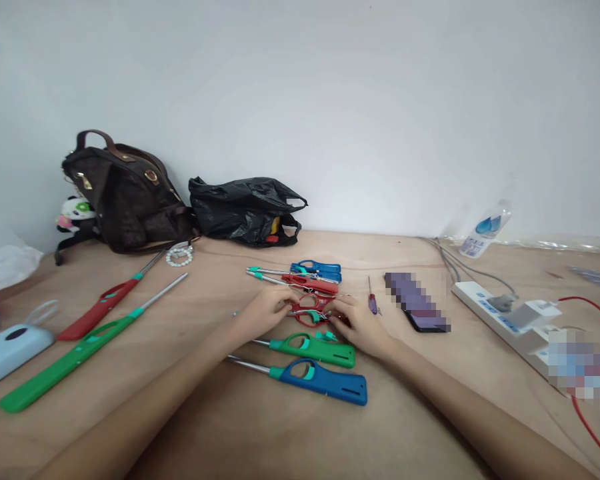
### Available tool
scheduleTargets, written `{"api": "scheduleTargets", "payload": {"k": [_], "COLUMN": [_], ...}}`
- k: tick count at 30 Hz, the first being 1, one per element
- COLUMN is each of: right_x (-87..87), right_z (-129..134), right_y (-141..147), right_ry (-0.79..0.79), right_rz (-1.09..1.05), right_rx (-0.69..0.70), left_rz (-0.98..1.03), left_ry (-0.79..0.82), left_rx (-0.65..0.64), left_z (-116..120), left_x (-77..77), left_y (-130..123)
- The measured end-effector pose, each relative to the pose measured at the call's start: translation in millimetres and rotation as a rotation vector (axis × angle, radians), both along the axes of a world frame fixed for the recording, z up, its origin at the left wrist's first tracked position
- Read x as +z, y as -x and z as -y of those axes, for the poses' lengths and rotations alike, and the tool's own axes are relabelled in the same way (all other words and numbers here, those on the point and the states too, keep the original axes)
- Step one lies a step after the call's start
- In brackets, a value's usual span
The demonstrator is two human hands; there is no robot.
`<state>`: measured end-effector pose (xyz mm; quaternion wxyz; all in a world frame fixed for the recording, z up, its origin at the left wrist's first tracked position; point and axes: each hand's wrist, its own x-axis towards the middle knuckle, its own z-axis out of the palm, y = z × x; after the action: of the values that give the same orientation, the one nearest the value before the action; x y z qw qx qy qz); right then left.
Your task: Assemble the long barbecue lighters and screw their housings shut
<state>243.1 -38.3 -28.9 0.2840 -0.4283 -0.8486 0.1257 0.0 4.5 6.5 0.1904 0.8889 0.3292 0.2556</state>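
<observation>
At the middle of the table, my left hand [273,308] and my right hand [355,321] pinch the two sides of a red lighter casing [313,303] that looks split open, with a teal trigger part in it. Teal bits [325,337] lie just below. Nearer to me are a green lighter [320,349] and a blue lighter [325,380], their metal tubes pointing left. Beyond my hands lie another red casing [310,284] and blue casing parts [316,270]. A small screwdriver [373,303] rests right of them.
Long red [100,309] and green [75,360] lighters lie left, beside a light-blue device [15,350]. A dark backpack [125,200] and black plastic bag [245,210] stand behind. Right are a phone [417,300], power strip [505,327] with cables and a bottle [486,230].
</observation>
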Motion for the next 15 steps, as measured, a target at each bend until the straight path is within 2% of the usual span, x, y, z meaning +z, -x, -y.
{"api": "scheduleTargets", "payload": {"k": [5, 8, 15], "right_x": [-0.3, 0.5, 1.4], "right_z": [1.0, 1.9, 1.9], "right_y": [4.3, 6.1, 7.8], "right_ry": [-0.115, -0.145, -0.059], "right_rz": [0.177, 0.208, 0.175], "right_rx": [0.044, 0.041, -0.006], "left_rz": [-0.072, -0.09, -0.162], "left_ry": [-0.043, -0.075, -0.201], "left_rx": [0.004, -0.023, -0.033], "left_z": [-1.3, -4.4, -5.9], "left_x": [-11.6, -18.1, -23.5], "left_y": [7.3, 7.2, 6.5]}}
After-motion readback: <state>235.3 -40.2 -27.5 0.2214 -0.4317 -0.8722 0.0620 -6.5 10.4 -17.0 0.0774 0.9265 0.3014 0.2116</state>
